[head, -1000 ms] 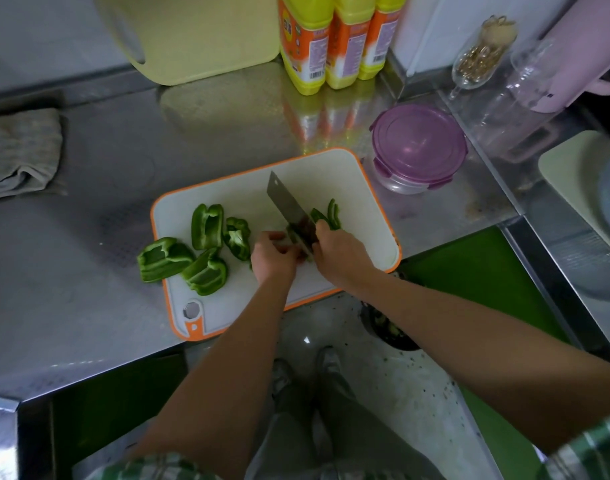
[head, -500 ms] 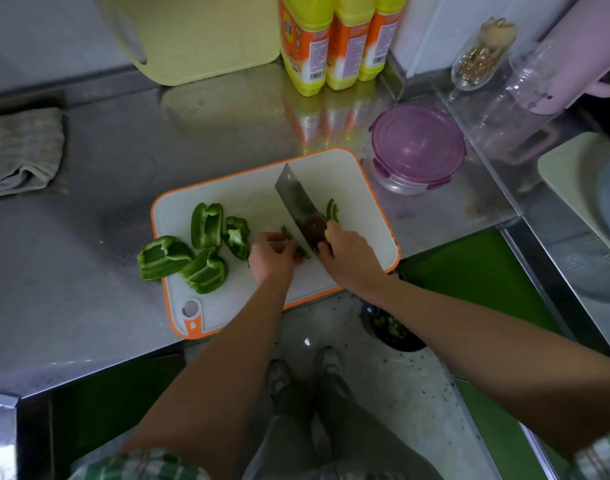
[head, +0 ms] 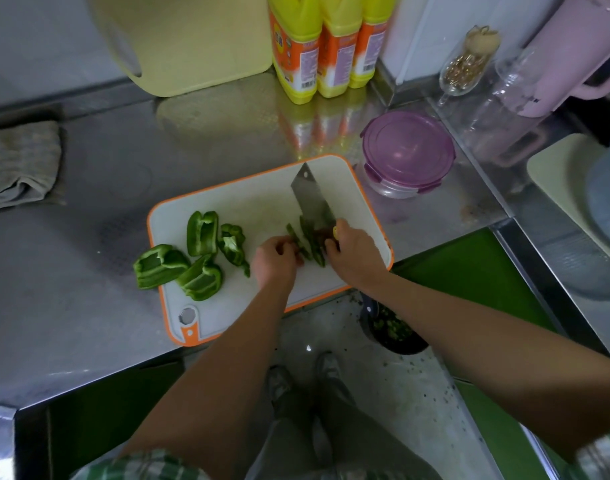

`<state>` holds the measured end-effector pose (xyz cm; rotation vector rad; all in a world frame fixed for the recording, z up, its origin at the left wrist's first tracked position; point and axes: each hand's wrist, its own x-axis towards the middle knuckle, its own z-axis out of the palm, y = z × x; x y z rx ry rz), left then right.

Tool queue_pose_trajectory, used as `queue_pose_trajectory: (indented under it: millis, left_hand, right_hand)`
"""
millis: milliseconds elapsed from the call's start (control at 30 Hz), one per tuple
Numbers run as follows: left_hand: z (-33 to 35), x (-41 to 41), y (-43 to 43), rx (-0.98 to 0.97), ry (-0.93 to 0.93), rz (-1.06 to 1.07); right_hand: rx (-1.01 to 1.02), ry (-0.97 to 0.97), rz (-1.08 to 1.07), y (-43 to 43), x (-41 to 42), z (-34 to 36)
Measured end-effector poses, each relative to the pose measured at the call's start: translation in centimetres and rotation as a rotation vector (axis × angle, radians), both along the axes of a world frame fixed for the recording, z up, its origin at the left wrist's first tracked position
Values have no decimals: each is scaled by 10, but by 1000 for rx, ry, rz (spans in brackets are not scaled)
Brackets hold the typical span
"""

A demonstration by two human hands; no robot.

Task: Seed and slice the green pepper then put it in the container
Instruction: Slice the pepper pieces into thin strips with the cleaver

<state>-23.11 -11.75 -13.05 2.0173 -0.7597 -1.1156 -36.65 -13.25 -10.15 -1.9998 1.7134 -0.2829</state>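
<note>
Mid-slicing here: right hand (head: 355,259) grips the cleaver (head: 312,199), left hand (head: 275,260) pinches the pepper strips (head: 310,242). Next move is probably grabbing one of the pepper chunks (head: 201,233) on the left.

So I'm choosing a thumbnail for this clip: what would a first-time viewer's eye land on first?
Most likely the cleaver over the orange-rimmed cutting board, gripped by the right hand while the left hand holds the pepper strips beside the blade. Next, the bright green pepper chunks at the board's left end, one overhanging onto the steel counter. The purple-lidded container sits closed behind the board's right corner.
</note>
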Motion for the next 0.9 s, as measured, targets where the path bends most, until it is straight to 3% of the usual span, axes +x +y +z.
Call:
queue_pose_trajectory:
  millis: [267,433,533,600,767,900]
  left_hand:
    - [10,12,6,76,-264,-45]
    - [9,13,10,100,-323,-159]
    - [7,13,10,100,-323,-177]
    - [8,14,11,103,-324,-181]
    - [11,14,11,104,-338,-197]
    - [11,15,10,125,-313,-222]
  right_hand:
    - [114,-36,168,14,20,4]
    - [130,38,65,9,0,-2]
    - [86,124,-13,1,-7,3]
    - [62,78,-25,0,-3,6]
    - [132,13,159,10,7,1]
    - [84,101,-11,0,-11,-1]
